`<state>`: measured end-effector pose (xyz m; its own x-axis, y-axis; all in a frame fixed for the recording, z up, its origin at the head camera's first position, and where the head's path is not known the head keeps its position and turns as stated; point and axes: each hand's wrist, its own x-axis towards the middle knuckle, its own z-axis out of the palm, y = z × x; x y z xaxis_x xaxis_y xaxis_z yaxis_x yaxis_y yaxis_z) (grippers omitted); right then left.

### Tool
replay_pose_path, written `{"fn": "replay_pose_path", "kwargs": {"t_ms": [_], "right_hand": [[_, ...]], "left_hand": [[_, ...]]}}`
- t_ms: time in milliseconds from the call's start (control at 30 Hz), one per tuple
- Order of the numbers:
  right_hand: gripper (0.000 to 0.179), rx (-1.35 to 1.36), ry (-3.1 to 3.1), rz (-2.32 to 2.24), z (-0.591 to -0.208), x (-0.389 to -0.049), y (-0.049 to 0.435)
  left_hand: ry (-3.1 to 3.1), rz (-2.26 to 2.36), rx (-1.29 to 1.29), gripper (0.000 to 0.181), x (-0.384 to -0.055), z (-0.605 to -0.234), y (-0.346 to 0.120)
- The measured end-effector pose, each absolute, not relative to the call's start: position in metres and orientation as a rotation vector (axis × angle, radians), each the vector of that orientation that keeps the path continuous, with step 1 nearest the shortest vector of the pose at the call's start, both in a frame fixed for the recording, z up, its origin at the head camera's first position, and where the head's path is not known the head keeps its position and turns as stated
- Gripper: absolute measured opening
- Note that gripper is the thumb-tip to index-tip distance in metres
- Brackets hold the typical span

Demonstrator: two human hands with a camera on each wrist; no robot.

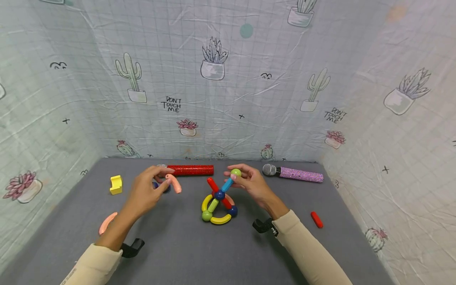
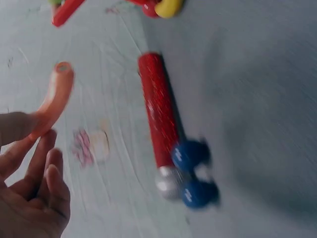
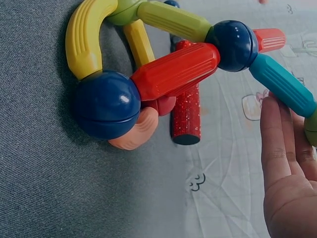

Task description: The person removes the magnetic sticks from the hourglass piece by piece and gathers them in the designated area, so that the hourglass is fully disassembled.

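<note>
Between thumb and fingertips, my left hand (image 1: 145, 194) pinches a curved peach magnetic rod (image 1: 175, 184), held above the table with its free end pointing away from the hand. My right hand (image 1: 254, 186) holds a light green ball (image 1: 236, 172) at the tip of a blue rod (image 1: 227, 185). That rod slants up from a dark blue ball (image 1: 219, 194) on top of a magnetic stick-and-ball build. Red rods and a light green rod (image 1: 213, 205) also meet this ball. Curved yellow rods (image 1: 221, 219) and another peach one, joined by balls, form the ring-shaped base.
A glittery red microphone (image 1: 190, 170) lies behind the left hand, with dark blue balls (image 2: 200, 193) beside its head. Right of it lies a purple microphone (image 1: 301, 174). A yellow block (image 1: 116, 185), a peach curved rod (image 1: 107, 223) and a red rod (image 1: 316, 219) lie farther out.
</note>
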<state>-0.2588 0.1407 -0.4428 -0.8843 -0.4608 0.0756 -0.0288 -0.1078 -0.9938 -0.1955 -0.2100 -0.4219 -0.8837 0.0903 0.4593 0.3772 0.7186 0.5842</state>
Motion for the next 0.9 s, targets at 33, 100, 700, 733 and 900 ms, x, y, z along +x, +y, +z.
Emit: {"fn": "replay_pose_path", "kwargs": {"t_ms": [33, 100, 700, 733, 900], "right_hand": [[0.036, -0.541, 1.870, -2.069, -0.442, -0.259, 0.141], [0.036, -0.541, 1.870, -2.070, -0.442, -0.259, 0.141], [0.036, -0.553, 1.857, -2.072, -0.442, -0.259, 0.140], [0.036, -0.550, 1.857, -2.072, -0.442, -0.259, 0.140], [0.035, -0.546, 1.846, -2.078, -0.441, -0.258, 0.140]], "left_hand": [[-2.539, -0.981, -0.352, 0.021, -0.191, -0.423, -0.217], [-2.564, -0.988, -0.334, 0.020, -0.182, -0.426, -0.230], [-2.954, -0.993, -0.296, 0.019, -0.129, -0.465, -0.318], [-2.970, -0.992, -0.294, 0.018, -0.126, -0.466, -0.320], [-2.998, -0.952, -0.330, 0.017, -0.117, -0.474, -0.329]]}}
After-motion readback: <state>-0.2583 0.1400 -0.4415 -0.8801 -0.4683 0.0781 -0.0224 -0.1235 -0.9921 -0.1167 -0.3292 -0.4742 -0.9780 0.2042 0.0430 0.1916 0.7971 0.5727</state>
